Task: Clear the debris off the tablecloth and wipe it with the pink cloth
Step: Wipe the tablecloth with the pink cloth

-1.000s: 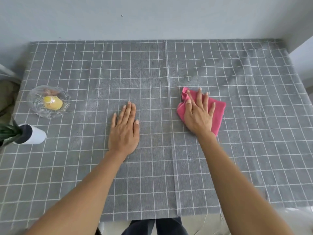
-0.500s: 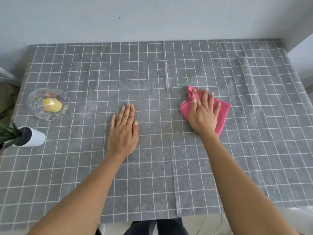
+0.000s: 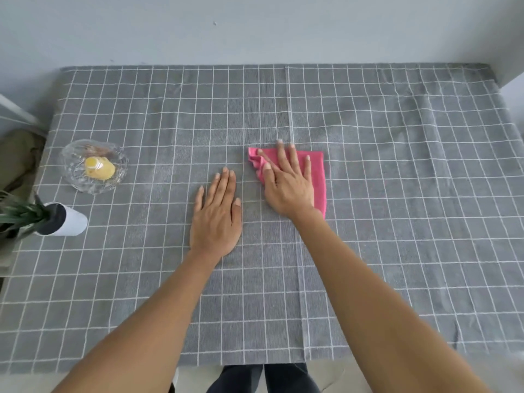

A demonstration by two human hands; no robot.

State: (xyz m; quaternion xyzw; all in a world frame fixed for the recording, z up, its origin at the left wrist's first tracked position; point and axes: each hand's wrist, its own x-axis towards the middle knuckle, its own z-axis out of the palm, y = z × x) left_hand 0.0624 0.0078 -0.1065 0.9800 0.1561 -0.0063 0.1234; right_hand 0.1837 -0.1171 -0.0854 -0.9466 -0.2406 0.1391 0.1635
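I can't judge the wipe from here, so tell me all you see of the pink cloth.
The pink cloth looks like soft microfibre. It lies flat on the grey checked tablecloth right of centre, its left edge bunched into small folds. The right hand presses on it with spread, straight fingers and covers much of it. Nothing else touches it.

Home: tablecloth (image 3: 397, 222), potted plant (image 3: 42, 219)

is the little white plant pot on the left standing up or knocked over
Knocked over. The white pot lies on its side on the tablecloth, its dark opening facing left and the green leaves sticking out sideways past the table edge.
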